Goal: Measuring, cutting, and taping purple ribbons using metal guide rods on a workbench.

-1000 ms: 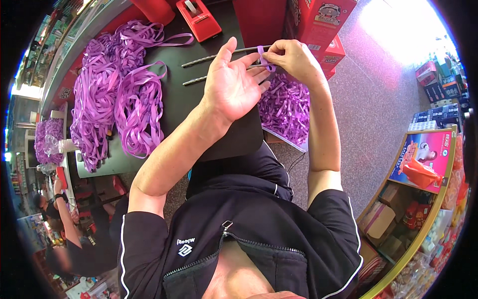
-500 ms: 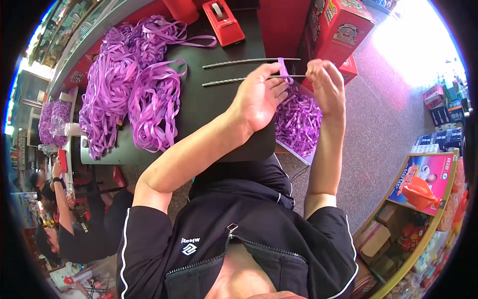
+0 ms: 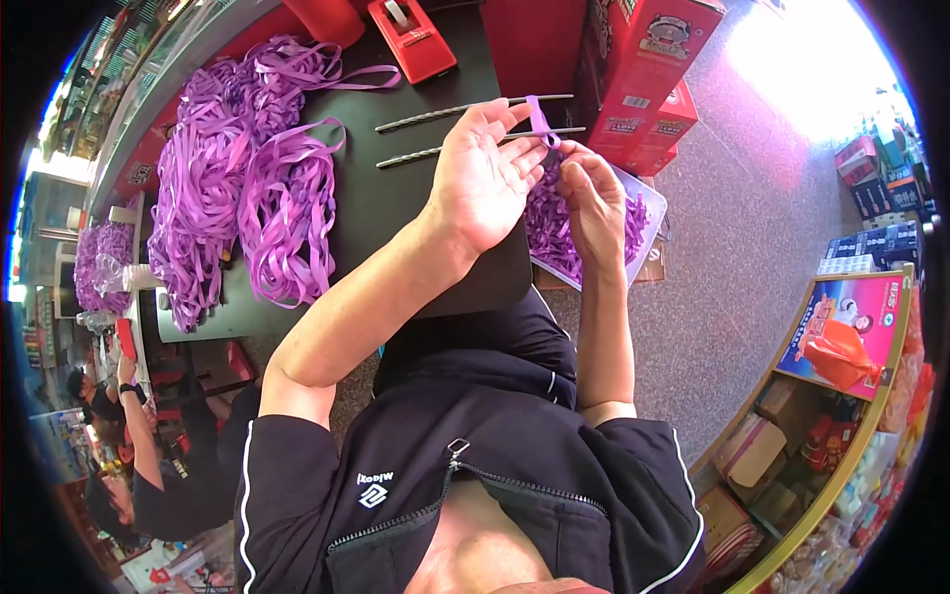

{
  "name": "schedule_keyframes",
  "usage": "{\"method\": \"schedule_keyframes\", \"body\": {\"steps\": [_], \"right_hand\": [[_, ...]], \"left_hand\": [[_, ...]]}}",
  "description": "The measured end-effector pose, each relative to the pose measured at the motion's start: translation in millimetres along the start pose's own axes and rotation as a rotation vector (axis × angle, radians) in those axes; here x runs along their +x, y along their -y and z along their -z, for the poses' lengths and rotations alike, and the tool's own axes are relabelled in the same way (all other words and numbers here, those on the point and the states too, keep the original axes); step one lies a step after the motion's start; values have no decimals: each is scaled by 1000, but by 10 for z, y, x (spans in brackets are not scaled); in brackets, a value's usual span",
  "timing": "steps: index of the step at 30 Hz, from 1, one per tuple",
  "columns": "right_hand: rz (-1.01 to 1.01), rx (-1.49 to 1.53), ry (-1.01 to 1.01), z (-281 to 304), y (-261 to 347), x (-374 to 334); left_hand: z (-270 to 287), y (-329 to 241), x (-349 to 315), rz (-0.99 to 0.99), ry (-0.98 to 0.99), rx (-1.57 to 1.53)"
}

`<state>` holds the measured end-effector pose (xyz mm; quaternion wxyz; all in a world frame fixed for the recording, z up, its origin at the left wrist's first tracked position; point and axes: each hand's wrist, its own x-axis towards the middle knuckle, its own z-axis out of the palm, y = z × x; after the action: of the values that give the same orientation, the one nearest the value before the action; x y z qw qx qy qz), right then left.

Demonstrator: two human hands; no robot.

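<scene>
Two thin metal rods [image 3: 426, 153] with spiral-twisted ends, like long drill bits, lie side by side across the dark table and stick out past its right edge. A purple ribbon [image 3: 539, 121] loops around them near their right ends. My left hand [image 3: 480, 178] is palm up beside the rods, fingers stretched out close to the loop and apart from one another. Just right of the loop, my right hand [image 3: 596, 203] pinches the ribbon's end between thumb and fingers. Below both hands, a heap of short purple ribbon pieces [image 3: 554, 223] fills a pale tray [image 3: 648, 193], partly hidden by my right hand.
Large tangles of purple ribbon [image 3: 203, 168] cover the left of the table [image 3: 396, 238]. A red tape dispenser [image 3: 416, 45] stands at the back. Red boxes [image 3: 643, 74] are stacked beyond the rods. Another person [image 3: 163, 465] is at the lower left; a display case [image 3: 841, 342] stands at right.
My right hand has come back from past the rod ends to below the ribbon loop, nearer to me. My left fingers have spread away from the loop. The whole view has shifted slightly.
</scene>
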<state>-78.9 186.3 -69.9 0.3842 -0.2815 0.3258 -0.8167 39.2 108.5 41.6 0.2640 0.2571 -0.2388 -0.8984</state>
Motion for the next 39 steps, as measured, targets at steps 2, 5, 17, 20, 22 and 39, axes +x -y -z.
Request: {"method": "schedule_keyframes", "body": {"steps": [2, 5, 17, 20, 22, 39], "right_hand": [[18, -13, 4, -42, 8, 10], [22, -30, 12, -56, 20, 15], [43, -91, 79, -48, -30, 52], [27, -131, 76, -76, -17, 55], [59, -248, 107, -50, -9, 82], [245, -828, 195, -177, 188, 92]], "left_hand": [[-2, -4, -9, 4, 9, 0], [15, 0, 2, 3, 15, -3], [39, -10, 8, 6, 15, -30], [14, -27, -29, 2, 71, 26], [1, -32, -31, 14, 90, 17], [153, -77, 33, 64, 148, -136]]}}
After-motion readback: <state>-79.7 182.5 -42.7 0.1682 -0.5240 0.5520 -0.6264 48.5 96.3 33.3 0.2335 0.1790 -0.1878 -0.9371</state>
